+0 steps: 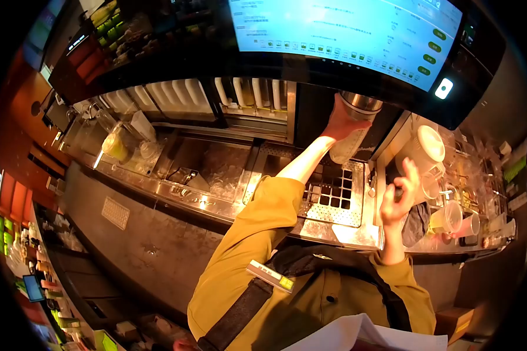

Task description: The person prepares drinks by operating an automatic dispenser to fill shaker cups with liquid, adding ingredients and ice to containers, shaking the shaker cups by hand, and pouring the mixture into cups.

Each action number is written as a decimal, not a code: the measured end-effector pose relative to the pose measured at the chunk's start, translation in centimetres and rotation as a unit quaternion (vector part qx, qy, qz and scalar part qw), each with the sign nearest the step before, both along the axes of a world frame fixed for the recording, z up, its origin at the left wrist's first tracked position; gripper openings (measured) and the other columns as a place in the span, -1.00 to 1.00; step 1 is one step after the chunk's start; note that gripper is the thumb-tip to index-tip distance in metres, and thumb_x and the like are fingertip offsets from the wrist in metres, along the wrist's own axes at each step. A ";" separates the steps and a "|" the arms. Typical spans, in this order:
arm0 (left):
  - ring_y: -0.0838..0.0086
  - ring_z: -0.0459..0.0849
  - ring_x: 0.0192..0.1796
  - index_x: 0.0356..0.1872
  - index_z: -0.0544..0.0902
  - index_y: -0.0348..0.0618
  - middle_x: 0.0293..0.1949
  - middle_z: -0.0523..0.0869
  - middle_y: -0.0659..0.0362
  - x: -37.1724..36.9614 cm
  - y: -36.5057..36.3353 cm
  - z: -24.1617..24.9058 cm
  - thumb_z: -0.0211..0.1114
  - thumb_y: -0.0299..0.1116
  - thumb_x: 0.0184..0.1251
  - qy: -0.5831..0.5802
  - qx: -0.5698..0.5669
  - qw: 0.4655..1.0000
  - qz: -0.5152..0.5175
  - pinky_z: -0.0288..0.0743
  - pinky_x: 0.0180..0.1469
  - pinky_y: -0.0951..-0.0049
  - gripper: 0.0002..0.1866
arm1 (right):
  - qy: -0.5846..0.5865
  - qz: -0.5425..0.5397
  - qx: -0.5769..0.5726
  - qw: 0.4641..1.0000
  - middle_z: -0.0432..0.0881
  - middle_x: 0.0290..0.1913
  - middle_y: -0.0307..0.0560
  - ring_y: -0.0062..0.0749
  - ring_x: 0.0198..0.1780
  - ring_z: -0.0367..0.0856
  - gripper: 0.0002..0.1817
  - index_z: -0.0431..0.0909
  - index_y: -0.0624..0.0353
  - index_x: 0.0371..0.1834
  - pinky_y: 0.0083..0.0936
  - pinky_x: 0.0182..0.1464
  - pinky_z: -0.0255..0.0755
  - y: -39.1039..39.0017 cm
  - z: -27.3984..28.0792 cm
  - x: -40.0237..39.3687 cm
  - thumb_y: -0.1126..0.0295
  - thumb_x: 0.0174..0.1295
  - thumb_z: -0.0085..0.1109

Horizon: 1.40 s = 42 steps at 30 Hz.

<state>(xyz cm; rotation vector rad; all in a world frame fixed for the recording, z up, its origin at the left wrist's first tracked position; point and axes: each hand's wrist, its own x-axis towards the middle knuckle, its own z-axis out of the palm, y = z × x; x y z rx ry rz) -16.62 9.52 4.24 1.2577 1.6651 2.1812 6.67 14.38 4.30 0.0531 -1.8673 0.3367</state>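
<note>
My left hand point(338, 123) reaches forward under the screen, its fingers wrapped round a tall shaker-like cup with a shiny metal band point(362, 104). A pale, translucent body point(346, 149) shows below that hand, over the metal drain grate point(334, 190). Raised on the right, my right hand point(399, 196) has its fingers spread and bent, holding nothing. Close to it are a dark cloth point(416, 225) on the counter and a large whitish container point(430, 143). Plastic cups point(446, 217) with coloured contents stand just beyond the cloth.
A large lit screen point(345, 35) overhangs the counter. Left of the grate is a steel sink point(216, 164) with ice-like pieces. Farther left stands a jug with yellow-green contents point(116, 146). White upright dispensers point(181, 96) line the back. A small mat point(116, 212) lies on the floor.
</note>
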 end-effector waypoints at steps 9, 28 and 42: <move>0.38 0.41 0.17 0.24 0.08 -0.17 0.16 0.38 0.12 1.3 0.2 0.6 0.52 -0.48 -0.15 -0.061 0.012 0.997 -0.056 0.30 0.24 0.33 -0.08 | -0.039 -0.155 -0.288 0.944 0.51 0.00 0.13 -0.15 0.04 0.49 -0.76 0.41 0.33 -0.17 -0.38 0.12 0.32 2.9 -9.4 10.6 0.65 0.04 -0.03; 0.40 0.52 0.07 0.20 0.27 -0.21 0.05 0.53 0.12 0.2 0.2 -0.4 0.49 -0.54 -0.10 -0.001 -0.041 0.999 -0.031 0.33 0.19 0.33 -0.23 | -0.059 -0.240 -0.460 0.853 0.09 0.35 0.28 -0.02 0.38 0.09 0.24 -0.16 0.34 0.40 -0.34 0.37 0.02 16.6 -19.6 6.8 0.20 -0.30 0.53; 0.27 0.47 0.15 0.36 -0.14 -0.18 0.15 0.43 -0.03 2.7 -0.1 -3.3 0.52 -0.47 -0.15 0.034 -0.028 0.998 0.039 0.39 0.18 0.30 0.11 | -0.048 -0.143 -0.460 0.875 0.42 0.10 0.11 -0.30 0.12 0.43 -0.22 0.15 0.35 0.18 -0.45 0.14 0.30 14.8 -18.0 9.3 0.46 -0.09 0.44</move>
